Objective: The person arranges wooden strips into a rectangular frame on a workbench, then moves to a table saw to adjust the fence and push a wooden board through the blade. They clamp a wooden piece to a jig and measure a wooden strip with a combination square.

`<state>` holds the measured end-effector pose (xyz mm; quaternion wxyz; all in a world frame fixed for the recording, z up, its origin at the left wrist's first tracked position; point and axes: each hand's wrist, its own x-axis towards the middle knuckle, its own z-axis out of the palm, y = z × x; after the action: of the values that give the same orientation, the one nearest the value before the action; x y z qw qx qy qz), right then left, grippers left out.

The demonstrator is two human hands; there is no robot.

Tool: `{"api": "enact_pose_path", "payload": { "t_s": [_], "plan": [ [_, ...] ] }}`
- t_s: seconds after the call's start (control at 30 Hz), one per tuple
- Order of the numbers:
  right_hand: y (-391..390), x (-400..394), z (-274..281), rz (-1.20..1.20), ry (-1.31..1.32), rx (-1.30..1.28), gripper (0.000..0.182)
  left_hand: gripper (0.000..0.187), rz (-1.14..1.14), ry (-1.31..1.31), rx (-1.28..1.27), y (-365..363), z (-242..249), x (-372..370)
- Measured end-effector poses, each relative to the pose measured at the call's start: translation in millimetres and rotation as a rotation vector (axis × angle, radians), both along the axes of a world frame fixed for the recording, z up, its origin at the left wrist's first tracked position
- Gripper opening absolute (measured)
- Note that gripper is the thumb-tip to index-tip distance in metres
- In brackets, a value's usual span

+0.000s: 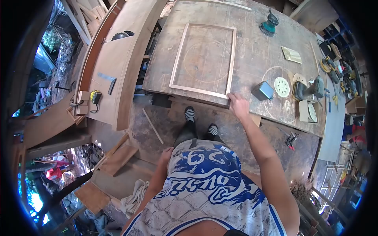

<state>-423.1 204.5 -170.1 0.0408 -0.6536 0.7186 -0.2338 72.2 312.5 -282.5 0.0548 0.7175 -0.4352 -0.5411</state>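
Note:
A rectangular wooden frame [235, 51] lies flat on the worktable [252, 51], one short side along the table's near edge. At the frame's near right corner is my right hand [238, 105], its fingers closed on the wood there. My left hand [166, 153] hangs low beside my thigh, away from the table; its fingers are mostly hidden against my clothes. To the right of my right hand sits a small dark box-shaped tin [263, 91].
Farther right are sanding discs [281, 87], a cordless drill [315, 88] and a yellowish block [291, 55]. A green sander [269, 26] stands at the back. The left bench holds a saw blade [121, 35], a square [112, 85] and a tape measure [95, 96]. A wood strip [152, 126] lies on the floor.

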Motion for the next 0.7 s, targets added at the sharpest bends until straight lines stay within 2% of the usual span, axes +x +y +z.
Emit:
{"api": "enact_pose_path", "payload": {
  "t_s": [0.1, 0.2, 0.3, 0.4, 0.47, 0.53, 0.6, 0.7],
  "plan": [
    [-3, -8, -4, 0.064, -0.005, -0.078, 0.020, 0.040, 0.061, 0.088, 0.012, 9, -19, 0],
    [-6, -12, 0, 0.070, -0.037, 0.035, 0.017, 0.037, -0.229, -0.126, -0.099, -2, -22, -1],
    [-12, -16, 8, 0.096, -0.016, 0.101, 0.016, 0.035, -0.297, -0.170, -0.140, -19, -32, -8],
    [-14, -12, 16, 0.041, -0.081, 0.148, 0.016, 0.035, -0.316, -0.146, -0.198, -43, -4, -36],
    [-17, -11, 7, 0.013, -0.089, 0.136, 0.015, 0.030, -0.208, -0.140, -0.318, -62, 35, -73],
    [-18, -7, 2, -0.017, -0.080, 0.131, 0.014, 0.021, -0.200, -0.133, -0.662, -89, 71, -106],
    [-16, 2, 4, -0.043, -0.059, 0.133, 0.014, 0.017, -0.259, -0.192, -0.953, -132, 79, -117],
    [-16, 1, 2, -0.015, -0.017, 0.164, 0.014, 0.029, -0.237, -0.234, -1.114, -205, 91, -133]
  ]
}}
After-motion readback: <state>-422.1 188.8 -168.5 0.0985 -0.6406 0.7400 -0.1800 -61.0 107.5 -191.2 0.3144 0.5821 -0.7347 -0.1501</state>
